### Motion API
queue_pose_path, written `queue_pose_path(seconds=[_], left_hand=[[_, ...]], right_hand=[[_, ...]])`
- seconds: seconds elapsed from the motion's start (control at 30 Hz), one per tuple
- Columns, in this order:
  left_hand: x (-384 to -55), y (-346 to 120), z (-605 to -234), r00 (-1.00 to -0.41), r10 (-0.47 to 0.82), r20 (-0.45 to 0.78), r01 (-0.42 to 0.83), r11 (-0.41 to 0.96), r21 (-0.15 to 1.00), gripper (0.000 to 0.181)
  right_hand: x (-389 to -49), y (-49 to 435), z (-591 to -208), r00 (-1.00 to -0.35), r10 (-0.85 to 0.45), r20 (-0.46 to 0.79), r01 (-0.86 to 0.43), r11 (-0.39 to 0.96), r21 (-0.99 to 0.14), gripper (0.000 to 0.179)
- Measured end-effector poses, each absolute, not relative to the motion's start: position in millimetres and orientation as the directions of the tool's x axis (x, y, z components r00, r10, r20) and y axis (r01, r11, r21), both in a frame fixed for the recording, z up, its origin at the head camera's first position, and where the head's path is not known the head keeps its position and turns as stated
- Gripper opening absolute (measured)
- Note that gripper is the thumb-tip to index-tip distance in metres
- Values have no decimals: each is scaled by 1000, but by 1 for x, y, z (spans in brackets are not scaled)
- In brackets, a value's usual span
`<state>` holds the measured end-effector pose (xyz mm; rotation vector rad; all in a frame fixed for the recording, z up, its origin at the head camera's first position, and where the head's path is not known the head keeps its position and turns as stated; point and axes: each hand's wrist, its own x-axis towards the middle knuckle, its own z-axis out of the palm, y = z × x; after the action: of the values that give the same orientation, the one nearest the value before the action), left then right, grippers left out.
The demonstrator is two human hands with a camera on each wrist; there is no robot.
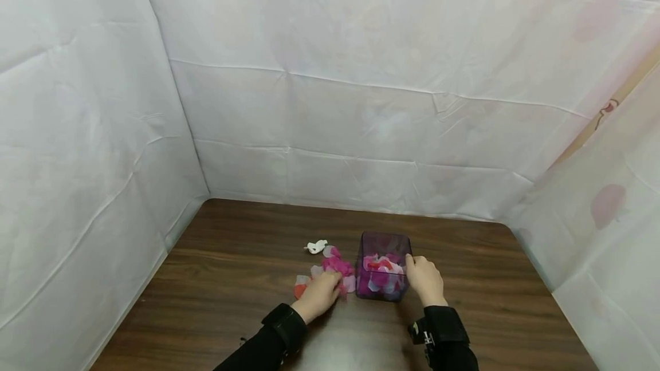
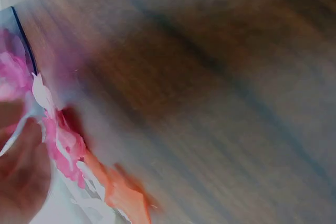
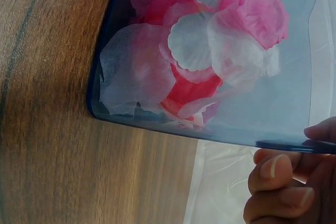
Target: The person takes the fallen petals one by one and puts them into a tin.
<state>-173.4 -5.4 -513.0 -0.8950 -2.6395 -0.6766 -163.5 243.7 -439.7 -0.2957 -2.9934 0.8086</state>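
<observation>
A clear purple plastic box point(image 1: 382, 291) stands on the table, with pink, red and white fabric flower petals point(image 3: 194, 51) inside. My right hand point(image 1: 425, 279) pinches its right rim; in the right wrist view the thumb is on the inner side and the curled fingers outside. Left of the box lies a loose pile of petals point(image 1: 336, 265) in pink, white and orange-red. My left hand point(image 1: 319, 295) is down at the pile's near edge. In the left wrist view its fingers point(image 2: 23, 171) pinch a pale petal beside pink and orange petals point(image 2: 126, 195).
A small white object point(image 1: 316, 247), its kind too small to tell, lies behind the pile. The brown wood-grain table point(image 1: 247, 245) is bordered by white cloth sheets point(image 1: 335, 113) at the back and both sides.
</observation>
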Motion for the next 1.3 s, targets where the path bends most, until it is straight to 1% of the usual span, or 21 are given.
queue_pose_path(seconds=[0.1, 0.17, 0.23, 0.37, 0.47, 0.6, 0.73, 0.83, 0.93, 1.0, 1.07, 1.17, 1.2, 1.3], left_hand=[[-179, -3, -508, -767, 403, 499, 613, 692, 382, 16], [-183, -2, -499, -771, 352, 531, 592, 702, 396, 14], [-188, -1, -485, -786, 326, 525, 566, 721, 400, 10], [-199, 2, -455, -802, 332, 496, 556, 717, 420, 2], [-203, 9, -437, -799, 323, 507, 560, 706, 433, 4], [-200, 26, -418, -765, 331, 553, 599, 682, 420, 8], [-194, 46, -405, -720, 400, 568, 645, 687, 333, 9], [-191, 59, -401, -712, 449, 540, 646, 719, 255, 8], [-188, 67, -400, -725, 474, 500, 629, 751, 199, 9], [-186, 70, -402, -736, 484, 474, 617, 768, 174, 13], [-184, 70, -404, -744, 486, 458, 607, 778, 163, 22], [-184, 67, -408, -744, 475, 470, 606, 776, 174, 34], [-185, 66, -410, -740, 466, 484, 610, 768, 194, 37], [-187, 58, -415, -739, 426, 522, 615, 742, 265, 40]], right_hand=[[-164, 244, -440, -981, 191, -24, 178, 848, -499, 51], [-165, 244, -440, -982, 189, -20, 173, 850, -497, 50], [-166, 244, -440, -982, 186, -20, 172, 849, -499, 51], [-168, 244, -439, -984, 179, -17, 164, 849, -503, 50], [-167, 244, -437, -983, 180, -28, 170, 848, -502, 50], [-165, 244, -436, -983, 180, -39, 175, 848, -500, 50], [-165, 243, -435, -983, 182, -38, 176, 846, -503, 50], [-166, 243, -435, -981, 193, -34, 184, 842, -507, 50], [-167, 243, -436, -979, 202, -33, 191, 841, -507, 50], [-167, 243, -436, -979, 202, -39, 194, 840, -506, 51], [-167, 243, -436, -978, 201, -48, 197, 839, -507, 52], [-167, 242, -435, -978, 200, -55, 200, 839, -506, 52], [-166, 242, -435, -978, 200, -54, 199, 839, -506, 53], [-167, 242, -435, -979, 197, -47, 194, 843, -502, 51]])
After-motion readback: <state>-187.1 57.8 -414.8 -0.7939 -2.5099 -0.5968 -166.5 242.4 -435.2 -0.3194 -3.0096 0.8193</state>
